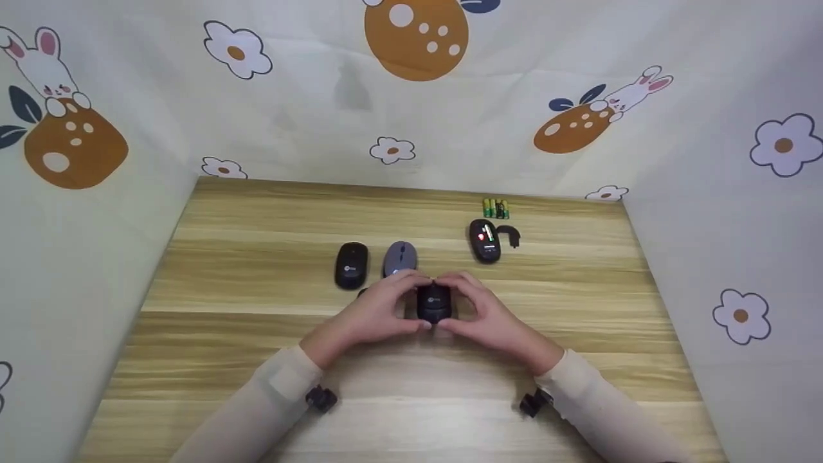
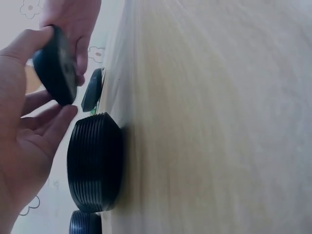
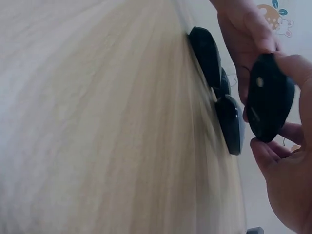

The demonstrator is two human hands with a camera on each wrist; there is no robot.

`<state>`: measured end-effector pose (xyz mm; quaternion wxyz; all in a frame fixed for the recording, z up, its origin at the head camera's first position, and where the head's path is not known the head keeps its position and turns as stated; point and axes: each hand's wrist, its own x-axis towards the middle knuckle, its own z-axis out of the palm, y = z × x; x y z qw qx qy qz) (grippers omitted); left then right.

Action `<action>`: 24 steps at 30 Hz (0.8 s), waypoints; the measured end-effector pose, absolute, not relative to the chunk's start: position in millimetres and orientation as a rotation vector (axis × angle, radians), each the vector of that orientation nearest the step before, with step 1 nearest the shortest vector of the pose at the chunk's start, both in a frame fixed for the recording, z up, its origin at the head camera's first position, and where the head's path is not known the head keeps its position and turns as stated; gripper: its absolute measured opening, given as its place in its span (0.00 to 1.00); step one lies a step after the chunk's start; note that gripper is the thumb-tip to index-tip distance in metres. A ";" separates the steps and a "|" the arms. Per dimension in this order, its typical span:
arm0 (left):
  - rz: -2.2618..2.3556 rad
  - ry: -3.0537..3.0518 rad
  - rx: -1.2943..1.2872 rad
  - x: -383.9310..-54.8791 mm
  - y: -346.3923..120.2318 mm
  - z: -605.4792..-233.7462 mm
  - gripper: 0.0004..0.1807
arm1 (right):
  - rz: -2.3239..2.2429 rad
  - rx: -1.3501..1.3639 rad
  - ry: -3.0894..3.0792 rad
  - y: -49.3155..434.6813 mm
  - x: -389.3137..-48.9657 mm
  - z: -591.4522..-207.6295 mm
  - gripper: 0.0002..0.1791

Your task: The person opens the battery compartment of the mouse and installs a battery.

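Both hands hold a black computer mouse (image 1: 434,301) between them, its logo facing up in the head view. My left hand (image 1: 376,310) pinches it from the left with thumb and fingertips. My right hand (image 1: 492,316) pinches the opposite side the same way. In the left wrist view the held mouse (image 2: 56,66) is tilted and raised off the table, and the right wrist view shows its underside (image 3: 268,97). A grey mouse (image 1: 400,257) lies just beyond my left hand, partly covered by it. Another black mouse (image 2: 95,163) with a ribbed side is mostly hidden under that hand in the head view.
A black mouse (image 1: 351,265) lies at the left on the wooden table (image 1: 244,347). At the back right an overturned mouse (image 1: 485,241) lies with a loose curved cover (image 1: 510,235) beside it and several green batteries (image 1: 496,208) behind. Patterned cloth (image 1: 308,116) walls the table.
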<state>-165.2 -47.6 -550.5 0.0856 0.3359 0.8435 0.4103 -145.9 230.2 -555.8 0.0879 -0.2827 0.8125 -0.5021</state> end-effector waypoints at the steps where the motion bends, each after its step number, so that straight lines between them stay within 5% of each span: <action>1: 1.269 2.504 0.993 -165.3 -47.5 -550.5 0.40 | -1.525 -0.843 2.407 230.0 -146.1 -555.0 0.39; 24: 1.952 2.311 1.195 -161.4 -32.8 -551.4 0.29 | -1.802 -0.955 2.394 226.4 -142.7 -538.8 0.35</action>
